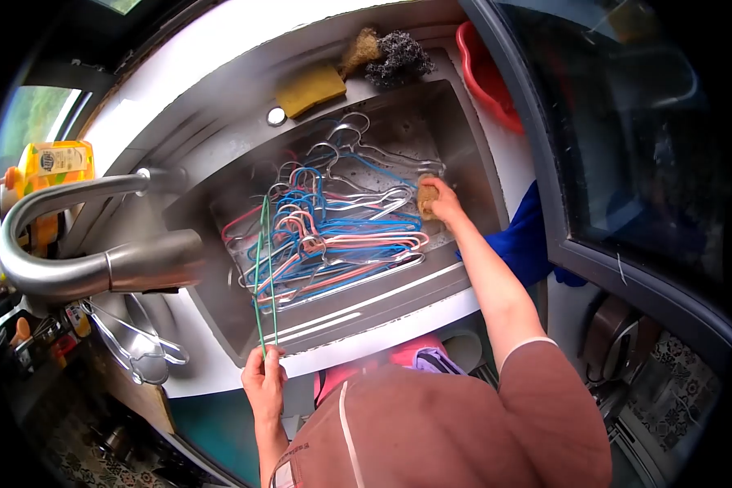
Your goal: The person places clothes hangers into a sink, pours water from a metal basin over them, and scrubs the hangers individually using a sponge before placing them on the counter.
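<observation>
Left grip (264, 384): fingers closed, lower end of green hanger (258, 276) pinched between thumb and fingers. Hanger is held up on end, its length extended away from the grip over the near edge of the sink (465, 140); a narrow loop is presented to view.

Right grip (445, 203): fingers bent round brown scrubber (425, 195), which is partly hidden by them. Scrubber is held over the right part of the sink, well apart from the left grip.

Between the two grips, the sink is largely filled by a heap of hangers (358, 240): blue, white, pink and bare metal, hooks tangled. The heap is bordered at its right by the right grip.

Beyond the right grip, behind the sink, yellow sponge (311, 89) and steel wool (398, 58) are set down. Red basin (486, 77) is placed farther off and to its right. Left of the left grip, metal tools (142, 346) are laid on the worktop (199, 358); above these, the tap (49, 244) is seen.
</observation>
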### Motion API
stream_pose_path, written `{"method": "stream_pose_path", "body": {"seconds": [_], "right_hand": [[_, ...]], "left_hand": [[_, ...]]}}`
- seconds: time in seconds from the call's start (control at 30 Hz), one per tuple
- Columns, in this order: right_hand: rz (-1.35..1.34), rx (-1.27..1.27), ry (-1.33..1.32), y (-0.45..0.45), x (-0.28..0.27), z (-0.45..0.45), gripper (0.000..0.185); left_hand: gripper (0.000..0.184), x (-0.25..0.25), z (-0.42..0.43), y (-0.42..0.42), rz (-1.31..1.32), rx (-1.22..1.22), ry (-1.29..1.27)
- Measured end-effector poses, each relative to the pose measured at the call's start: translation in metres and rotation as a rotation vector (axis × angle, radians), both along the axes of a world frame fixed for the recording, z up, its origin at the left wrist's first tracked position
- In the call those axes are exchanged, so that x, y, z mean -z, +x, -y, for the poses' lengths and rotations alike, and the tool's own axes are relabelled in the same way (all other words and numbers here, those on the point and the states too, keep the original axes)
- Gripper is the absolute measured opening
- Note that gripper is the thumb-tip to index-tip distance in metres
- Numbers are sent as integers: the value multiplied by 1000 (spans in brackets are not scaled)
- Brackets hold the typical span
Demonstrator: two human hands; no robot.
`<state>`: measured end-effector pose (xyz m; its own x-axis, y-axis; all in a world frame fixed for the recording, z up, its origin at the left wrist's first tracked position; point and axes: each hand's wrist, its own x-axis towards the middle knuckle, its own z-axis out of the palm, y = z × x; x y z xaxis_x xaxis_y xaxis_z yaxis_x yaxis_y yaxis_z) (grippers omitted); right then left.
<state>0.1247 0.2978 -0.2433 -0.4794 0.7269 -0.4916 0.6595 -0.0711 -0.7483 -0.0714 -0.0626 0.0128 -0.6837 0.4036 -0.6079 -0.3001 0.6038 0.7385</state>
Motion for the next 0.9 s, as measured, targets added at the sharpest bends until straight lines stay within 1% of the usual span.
{"method": "stream_pose_path", "body": {"seconds": [0.03, 0.07, 0.1, 0.13, 0.17, 0.23, 0.27, 0.37, 0.4, 0.43, 0.5, 0.53, 0.57, 0.63, 0.67, 0.7, 0.77, 0.83, 0.9], "right_hand": [[-155, 116, -191, 2, -11, -5, 46], [-353, 253, -456, 6, -28, -11, 60], [-474, 350, -690, 6, -73, -14, 62], [-614, 372, -758, 7, -101, -14, 62], [-756, 393, -823, 8, -126, -14, 63], [-915, 274, -826, -4, -190, -6, 64], [-991, 208, -832, -10, -209, -2, 65], [-1051, -71, -727, -30, -219, 9, 65], [-1032, -37, -748, -36, -193, 10, 62], [-741, 123, -642, -57, -166, 11, 54], [-42, -30, -100, -74, -114, 32, 44], [-296, 149, -275, -80, -108, 42, 41], [-374, 124, -238, -91, -121, 49, 44], [-495, 115, -179, -105, -165, 79, 48], [-528, 75, -198, -109, -175, 88, 50], [-576, 50, -263, -115, -190, 97, 53], [-696, 101, -449, -125, -210, 117, 51], [-761, 86, -563, -133, -232, 142, 54], [-739, -53, -355, -138, -235, 164, 55]], "left_hand": [[20, -1, 1, 0, 16, -17, 23], [22, -2, 2, -1, 30, -33, 48], [24, -2, 3, -3, 43, -45, 78], [30, 2, 10, -7, 94, -23, 113], [31, 2, 10, -11, 120, -38, 133], [32, 2, 8, -17, 172, -69, 171], [32, 3, 9, -21, 200, -73, 197], [27, -3, 7, -32, 189, 18, 232], [25, -8, 4, -35, 222, 30, 220], [23, -15, 1, -38, 251, 45, 203], [20, -14, 0, -41, 274, 81, 277], [20, -14, -2, -46, 277, 98, 306], [21, -14, -2, -45, 295, 109, 333], [23, -11, -3, -49, 247, 135, 341], [25, -9, -4, -50, 245, 138, 343], [25, -8, -4, -52, 249, 149, 356], [25, -5, -3, -53, 257, 151, 386], [25, -4, -5, -51, 271, 142, 362], [24, -1, -8, -49, 285, 138, 335]]}}
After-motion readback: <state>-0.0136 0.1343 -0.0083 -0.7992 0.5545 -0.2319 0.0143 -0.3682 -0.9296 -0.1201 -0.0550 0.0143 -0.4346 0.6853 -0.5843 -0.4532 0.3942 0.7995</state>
